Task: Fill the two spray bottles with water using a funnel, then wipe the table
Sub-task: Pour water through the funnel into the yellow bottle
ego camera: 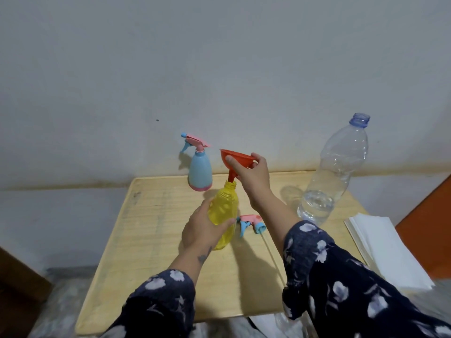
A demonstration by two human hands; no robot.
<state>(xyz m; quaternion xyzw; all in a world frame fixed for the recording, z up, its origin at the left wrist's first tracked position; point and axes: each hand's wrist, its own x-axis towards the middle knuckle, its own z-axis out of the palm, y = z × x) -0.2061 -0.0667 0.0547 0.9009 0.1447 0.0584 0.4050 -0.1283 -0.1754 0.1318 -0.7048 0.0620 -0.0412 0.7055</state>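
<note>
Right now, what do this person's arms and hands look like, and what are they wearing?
Both hands are bare, without gloves or visible rings. The left hand has a small dark tattoo at the wrist; the right hand shows none. Both arms wear dark navy fabric sleeves printed with pale flowers, pushed up the forearms.

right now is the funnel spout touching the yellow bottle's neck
Touching. The head view shows the red funnel's spout entering the yellow bottle's open neck, no gap visible, with the right hand holding the funnel.
</note>
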